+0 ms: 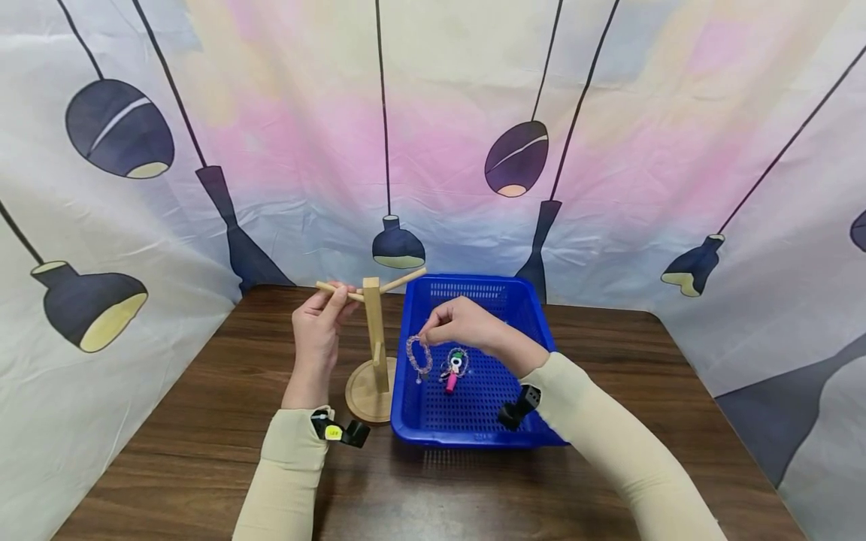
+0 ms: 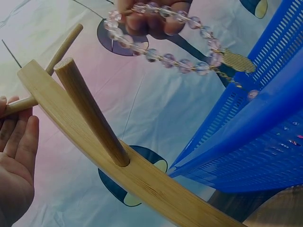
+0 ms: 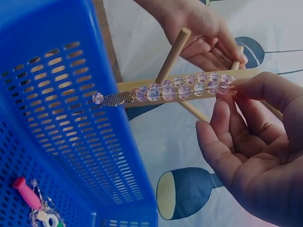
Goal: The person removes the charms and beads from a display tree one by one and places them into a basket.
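A bracelet of clear pink beads [image 1: 419, 356] hangs from the fingertips of my right hand [image 1: 467, 324], over the left side of the blue basket [image 1: 399, 406]. In the right wrist view, thumb and finger pinch the bracelet [image 3: 182, 90] at one end; a metal leaf charm and a single bead dangle at the other. My left hand [image 1: 318, 319] grips an upper peg of the wooden stand [image 1: 375, 323], which has a round base and several pegs. A bare peg [image 2: 90, 109] points toward the left wrist camera.
Inside the basket lie a pink, white and green trinket [image 1: 454, 370] and beaded pieces beside it. The stand's base [image 1: 365, 394] sits against the basket's left side on the brown wooden table [image 1: 223, 451]. Behind hangs a cloth [image 1: 446, 135] printed with lamps.
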`<state>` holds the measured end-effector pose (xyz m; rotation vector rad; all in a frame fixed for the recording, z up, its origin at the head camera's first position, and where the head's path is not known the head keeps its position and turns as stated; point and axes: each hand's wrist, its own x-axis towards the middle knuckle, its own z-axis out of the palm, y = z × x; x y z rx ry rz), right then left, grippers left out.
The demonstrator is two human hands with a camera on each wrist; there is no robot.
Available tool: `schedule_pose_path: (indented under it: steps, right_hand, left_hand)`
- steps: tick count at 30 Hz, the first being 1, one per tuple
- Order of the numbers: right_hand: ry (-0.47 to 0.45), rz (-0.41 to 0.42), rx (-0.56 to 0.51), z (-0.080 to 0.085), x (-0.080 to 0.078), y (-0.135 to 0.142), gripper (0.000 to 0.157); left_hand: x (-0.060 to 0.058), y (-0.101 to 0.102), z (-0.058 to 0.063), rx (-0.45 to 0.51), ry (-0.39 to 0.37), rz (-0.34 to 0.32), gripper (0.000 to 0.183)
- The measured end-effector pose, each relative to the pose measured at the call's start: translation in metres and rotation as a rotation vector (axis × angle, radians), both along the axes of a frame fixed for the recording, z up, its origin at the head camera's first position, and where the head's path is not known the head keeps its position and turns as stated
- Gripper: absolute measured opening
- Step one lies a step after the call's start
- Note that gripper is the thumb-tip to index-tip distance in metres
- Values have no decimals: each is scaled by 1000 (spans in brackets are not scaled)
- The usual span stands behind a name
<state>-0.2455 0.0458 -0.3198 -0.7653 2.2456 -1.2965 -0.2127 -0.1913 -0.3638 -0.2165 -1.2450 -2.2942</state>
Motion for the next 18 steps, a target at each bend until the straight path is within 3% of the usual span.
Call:
schedule_pose_path:
  steps: [18]
  right_hand:
    - [31,4,87,-29,-16,7,17]
  left_hand:
    - [0,0,0,5,-9,1,20]
